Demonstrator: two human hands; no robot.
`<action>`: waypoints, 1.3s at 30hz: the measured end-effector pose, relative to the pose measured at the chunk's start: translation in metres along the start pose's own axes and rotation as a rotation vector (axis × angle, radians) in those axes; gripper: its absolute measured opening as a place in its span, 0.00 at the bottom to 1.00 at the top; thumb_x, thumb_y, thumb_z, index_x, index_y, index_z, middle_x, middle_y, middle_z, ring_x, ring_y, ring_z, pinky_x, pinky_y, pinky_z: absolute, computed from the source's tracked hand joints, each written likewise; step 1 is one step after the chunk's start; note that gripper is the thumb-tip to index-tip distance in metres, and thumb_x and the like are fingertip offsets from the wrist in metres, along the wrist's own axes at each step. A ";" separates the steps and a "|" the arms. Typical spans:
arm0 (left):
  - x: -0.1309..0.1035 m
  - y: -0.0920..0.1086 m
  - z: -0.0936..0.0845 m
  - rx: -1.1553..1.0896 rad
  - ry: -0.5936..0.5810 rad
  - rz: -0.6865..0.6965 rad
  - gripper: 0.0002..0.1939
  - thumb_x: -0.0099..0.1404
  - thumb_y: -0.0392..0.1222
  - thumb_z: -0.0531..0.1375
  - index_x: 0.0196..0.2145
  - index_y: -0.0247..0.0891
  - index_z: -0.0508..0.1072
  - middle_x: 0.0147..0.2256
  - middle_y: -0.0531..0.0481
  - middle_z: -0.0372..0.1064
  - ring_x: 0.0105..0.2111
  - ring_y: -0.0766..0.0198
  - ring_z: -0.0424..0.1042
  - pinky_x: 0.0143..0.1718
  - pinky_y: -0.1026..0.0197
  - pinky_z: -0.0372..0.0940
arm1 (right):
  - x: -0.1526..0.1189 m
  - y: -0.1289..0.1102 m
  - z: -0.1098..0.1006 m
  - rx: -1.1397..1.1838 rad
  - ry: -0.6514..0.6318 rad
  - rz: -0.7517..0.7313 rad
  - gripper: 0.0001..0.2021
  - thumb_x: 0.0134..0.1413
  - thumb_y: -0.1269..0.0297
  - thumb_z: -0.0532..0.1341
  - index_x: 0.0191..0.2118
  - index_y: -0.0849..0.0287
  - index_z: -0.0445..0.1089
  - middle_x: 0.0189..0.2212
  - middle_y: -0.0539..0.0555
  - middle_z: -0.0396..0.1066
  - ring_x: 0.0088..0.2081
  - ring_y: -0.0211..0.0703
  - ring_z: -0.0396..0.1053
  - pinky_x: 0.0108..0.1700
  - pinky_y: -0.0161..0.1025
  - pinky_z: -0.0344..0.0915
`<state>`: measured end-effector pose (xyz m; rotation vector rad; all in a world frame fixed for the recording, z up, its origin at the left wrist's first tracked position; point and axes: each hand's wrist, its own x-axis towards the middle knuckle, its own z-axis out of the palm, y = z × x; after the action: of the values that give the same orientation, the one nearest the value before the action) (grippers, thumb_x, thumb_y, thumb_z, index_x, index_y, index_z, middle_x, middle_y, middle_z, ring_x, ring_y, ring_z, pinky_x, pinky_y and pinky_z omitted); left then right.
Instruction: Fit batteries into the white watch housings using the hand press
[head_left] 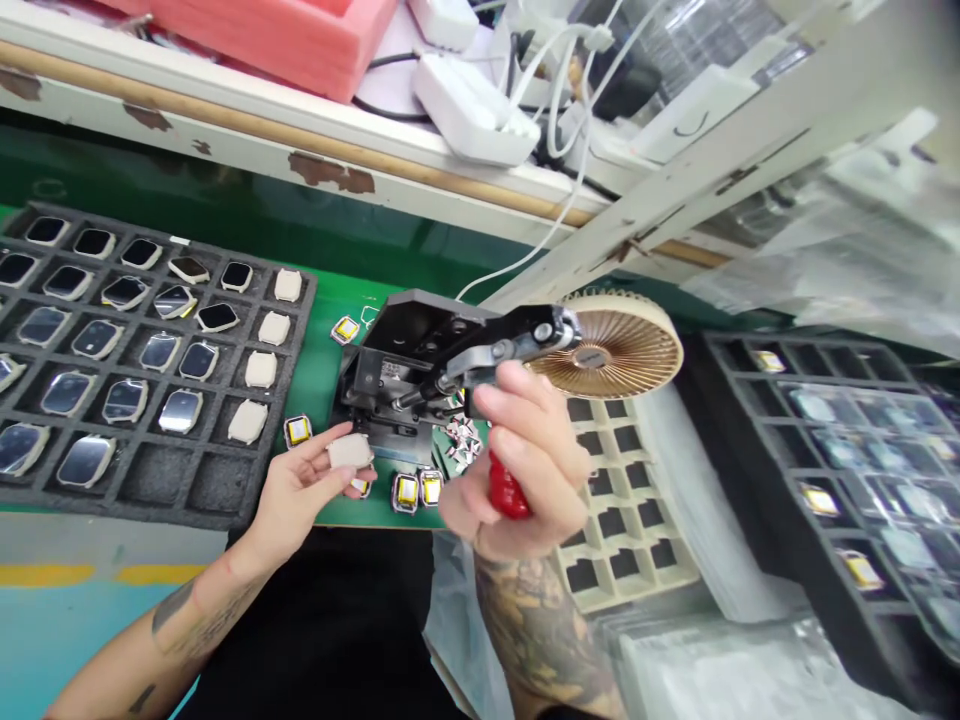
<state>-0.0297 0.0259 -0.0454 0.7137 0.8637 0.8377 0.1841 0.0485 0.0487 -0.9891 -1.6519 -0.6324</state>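
Observation:
Between the thumb and fingers of my left hand (307, 485) is a beige watch case (350, 452), its plain side up, just left of the foot of a black clamp press (420, 350). My right hand (525, 465) is wrapped round the red handle (508, 488) of the press lever. Small square watch parts with yellow edges (406, 492) lie on the green mat near the press, and one is partly hidden by my left fingers. White and red scraps (460, 443) lie right of the press.
A dark foam tray (154, 472) of watches lies at the left. Behind the press stands a beige fan (611, 345), with a cream grid tray (600, 590) below it. Black trays (814, 540) are at the right. A shelf edge (262, 150) with cables runs above.

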 end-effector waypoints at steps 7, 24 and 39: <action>-0.005 -0.004 -0.002 0.106 -0.001 0.120 0.18 0.59 0.35 0.77 0.45 0.36 0.78 0.41 0.44 0.85 0.40 0.59 0.84 0.43 0.61 0.78 | 0.064 -0.021 0.033 0.301 0.400 0.343 0.18 0.77 0.52 0.62 0.62 0.54 0.76 0.48 0.53 0.75 0.45 0.44 0.79 0.48 0.48 0.77; -0.012 0.014 -0.012 0.958 -0.061 0.655 0.20 0.71 0.35 0.68 0.60 0.42 0.78 0.53 0.45 0.83 0.48 0.56 0.84 0.56 0.55 0.79 | -0.119 -0.023 0.015 -0.095 -0.927 0.473 0.27 0.67 0.81 0.53 0.67 0.61 0.71 0.59 0.69 0.75 0.62 0.64 0.72 0.66 0.66 0.72; 0.035 0.004 0.035 1.705 0.042 0.592 0.18 0.79 0.32 0.57 0.59 0.41 0.80 0.56 0.38 0.79 0.37 0.54 0.83 0.35 0.56 0.72 | -0.129 -0.044 -0.052 0.154 -0.618 0.644 0.32 0.73 0.79 0.54 0.76 0.51 0.61 0.66 0.62 0.71 0.68 0.53 0.70 0.69 0.59 0.73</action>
<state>0.0125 0.0503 -0.0380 2.5253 1.3449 0.4289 0.1856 -0.0541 -0.0552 -1.6001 -1.7107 0.2585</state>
